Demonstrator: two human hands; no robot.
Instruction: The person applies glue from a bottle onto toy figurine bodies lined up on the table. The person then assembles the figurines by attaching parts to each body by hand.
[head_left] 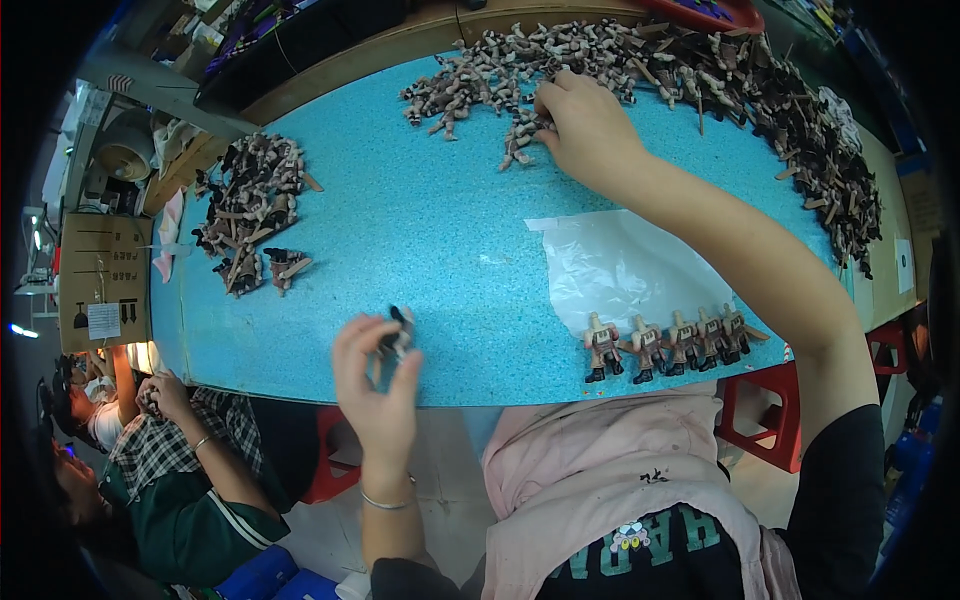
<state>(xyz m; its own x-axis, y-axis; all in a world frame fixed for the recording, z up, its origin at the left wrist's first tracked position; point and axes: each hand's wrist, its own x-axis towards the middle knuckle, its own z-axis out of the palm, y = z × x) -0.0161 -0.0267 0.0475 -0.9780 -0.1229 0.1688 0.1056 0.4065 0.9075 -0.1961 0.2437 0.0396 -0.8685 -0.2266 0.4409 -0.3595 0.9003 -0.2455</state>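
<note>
My left hand is near the front edge of the blue table, its fingers and thumb closed around a small toy figure with a dark top end. The fingers hide part of that figure. My right hand reaches to the far side, at the edge of a pile of pale toy figures. Its thumb and fingers pinch a pale figure lying at the pile's near side; the fingertips are partly hidden. Closer to me, several figures lie in a row along a clear plastic sheet.
Dark figures with brown parts are heaped along the right side of the blue table. Another heap of figures lies on the left. A cardboard box stands beyond the left edge. A co-worker sits at the lower left.
</note>
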